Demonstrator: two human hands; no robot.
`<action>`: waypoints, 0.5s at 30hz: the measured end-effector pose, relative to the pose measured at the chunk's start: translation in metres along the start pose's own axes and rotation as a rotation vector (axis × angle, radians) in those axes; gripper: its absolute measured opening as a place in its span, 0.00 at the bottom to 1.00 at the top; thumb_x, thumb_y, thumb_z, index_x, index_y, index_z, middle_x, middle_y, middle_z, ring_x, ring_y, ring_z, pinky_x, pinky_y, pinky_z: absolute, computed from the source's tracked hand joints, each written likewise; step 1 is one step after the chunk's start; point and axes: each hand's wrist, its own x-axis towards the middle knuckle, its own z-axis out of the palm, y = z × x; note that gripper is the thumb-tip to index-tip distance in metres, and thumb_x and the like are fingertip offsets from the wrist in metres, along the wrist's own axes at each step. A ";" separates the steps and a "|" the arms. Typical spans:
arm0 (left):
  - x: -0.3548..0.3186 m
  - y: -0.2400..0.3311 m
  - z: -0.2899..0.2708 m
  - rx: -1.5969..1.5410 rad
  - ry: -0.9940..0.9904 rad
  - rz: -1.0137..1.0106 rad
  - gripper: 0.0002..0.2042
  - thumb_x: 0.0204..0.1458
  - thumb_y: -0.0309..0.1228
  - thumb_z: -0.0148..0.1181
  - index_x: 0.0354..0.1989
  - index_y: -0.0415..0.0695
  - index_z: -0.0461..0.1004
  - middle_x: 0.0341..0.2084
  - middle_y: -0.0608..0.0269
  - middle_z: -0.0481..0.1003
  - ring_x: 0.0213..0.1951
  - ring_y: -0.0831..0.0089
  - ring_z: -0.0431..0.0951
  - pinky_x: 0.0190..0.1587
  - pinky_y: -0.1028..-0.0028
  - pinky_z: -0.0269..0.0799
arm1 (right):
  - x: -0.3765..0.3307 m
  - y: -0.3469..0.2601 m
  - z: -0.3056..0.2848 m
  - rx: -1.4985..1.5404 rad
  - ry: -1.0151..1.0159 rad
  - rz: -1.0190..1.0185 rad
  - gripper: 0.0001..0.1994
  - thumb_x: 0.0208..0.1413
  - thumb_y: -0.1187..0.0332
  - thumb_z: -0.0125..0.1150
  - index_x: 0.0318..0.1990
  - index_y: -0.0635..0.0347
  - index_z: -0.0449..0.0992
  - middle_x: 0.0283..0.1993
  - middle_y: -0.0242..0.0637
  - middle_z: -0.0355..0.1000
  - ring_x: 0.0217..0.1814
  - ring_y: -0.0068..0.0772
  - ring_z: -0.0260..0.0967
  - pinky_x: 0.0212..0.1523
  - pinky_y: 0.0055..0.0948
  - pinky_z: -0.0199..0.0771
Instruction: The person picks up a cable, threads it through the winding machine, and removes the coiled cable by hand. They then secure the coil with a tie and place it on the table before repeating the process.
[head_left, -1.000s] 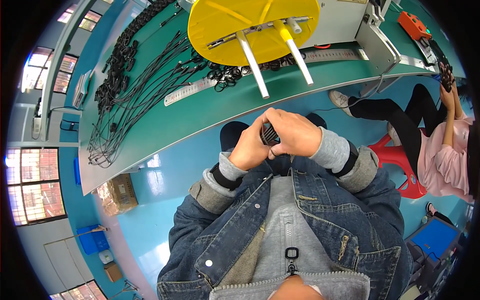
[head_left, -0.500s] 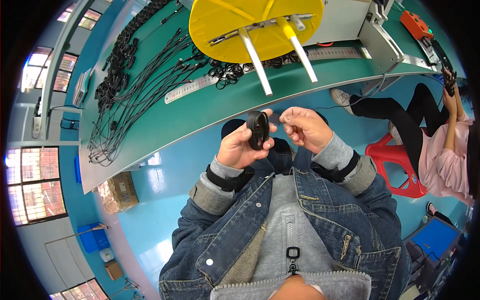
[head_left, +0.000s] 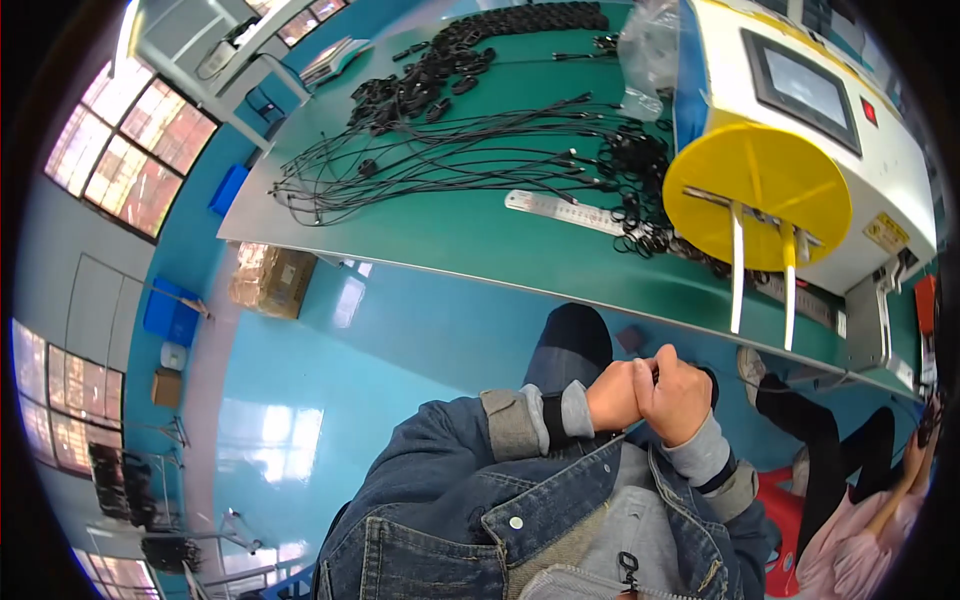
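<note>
- Left hand (head_left: 613, 397) and right hand (head_left: 675, 393) meet in front of the body, below the desk edge, fingers curled in narrow around a dark item (head_left: 655, 377) between them; only a sliver of it shows, so its shape cannot be made out.
- A cardboard box (head_left: 290, 283) on the glossy blue floor has a shiny, crinkled covering on one side; its contents cannot be seen.
- A blue bin (head_left: 172, 313) and a smaller brown box (head_left: 166, 387) stand by the wall, insides hidden.
- A crumpled clear plastic bag (head_left: 650, 45) sits on the desk (head_left: 450, 260) beside the machine; what it holds is hard to tell.
- The smooth green desk top carries thin black cables (head_left: 430, 150) fanned lengthwise, tangled black loops (head_left: 635, 160) and a flat metal ruler (head_left: 560, 207), partly covered by the loops.
- The white machine (head_left: 890, 190) has a dark-framed screen (head_left: 805, 90) and a round yellow disc (head_left: 757, 165) with two slim rods jutting from it, one pale from end to end, the other yellow near its base.
- At right, a co-worker in a pink top (head_left: 850, 550) is cut off by the dark rim, partly hiding a red stool (head_left: 780, 515).
</note>
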 end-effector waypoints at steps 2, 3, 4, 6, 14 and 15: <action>-0.005 -0.018 -0.004 0.049 0.045 0.026 0.13 0.42 0.37 0.61 0.29 0.39 0.71 0.19 0.64 0.71 0.22 0.64 0.72 0.27 0.67 0.69 | 0.006 -0.003 0.017 -0.020 -0.020 -0.012 0.13 0.47 0.60 0.59 0.28 0.60 0.65 0.17 0.45 0.66 0.19 0.49 0.66 0.20 0.40 0.63; -0.007 -0.026 -0.007 0.090 0.062 0.050 0.14 0.43 0.39 0.60 0.27 0.39 0.72 0.17 0.65 0.71 0.21 0.66 0.72 0.25 0.67 0.68 | 0.009 -0.004 0.022 -0.030 -0.029 -0.009 0.13 0.47 0.60 0.59 0.28 0.61 0.65 0.17 0.45 0.66 0.19 0.49 0.66 0.19 0.39 0.63; -0.007 -0.035 -0.009 0.131 0.075 0.074 0.14 0.44 0.40 0.59 0.26 0.39 0.72 0.15 0.65 0.71 0.19 0.67 0.72 0.23 0.68 0.68 | 0.010 -0.004 0.026 -0.030 -0.029 -0.016 0.13 0.47 0.60 0.59 0.28 0.61 0.65 0.17 0.45 0.66 0.19 0.49 0.66 0.19 0.39 0.63; -0.008 -0.036 -0.032 -0.015 -0.149 -0.099 0.14 0.44 0.40 0.59 0.25 0.39 0.72 0.15 0.65 0.71 0.18 0.70 0.72 0.22 0.70 0.67 | 0.012 -0.003 0.034 0.143 -0.127 -0.002 0.12 0.47 0.62 0.59 0.29 0.62 0.67 0.17 0.44 0.67 0.18 0.44 0.67 0.18 0.35 0.63; 0.073 -0.045 -0.269 -0.747 0.085 -0.271 0.10 0.54 0.34 0.51 0.29 0.39 0.72 0.25 0.57 0.72 0.28 0.70 0.73 0.32 0.72 0.71 | -0.009 0.060 0.024 0.425 -0.366 0.346 0.11 0.47 0.64 0.59 0.30 0.64 0.71 0.15 0.39 0.67 0.16 0.27 0.66 0.19 0.25 0.63; 0.095 -0.045 -0.311 -0.893 0.238 -0.217 0.15 0.54 0.39 0.51 0.38 0.37 0.69 0.31 0.53 0.71 0.34 0.65 0.72 0.38 0.70 0.69 | -0.018 0.071 0.024 0.413 -0.372 0.391 0.09 0.47 0.66 0.58 0.30 0.64 0.72 0.15 0.38 0.67 0.16 0.23 0.65 0.19 0.23 0.63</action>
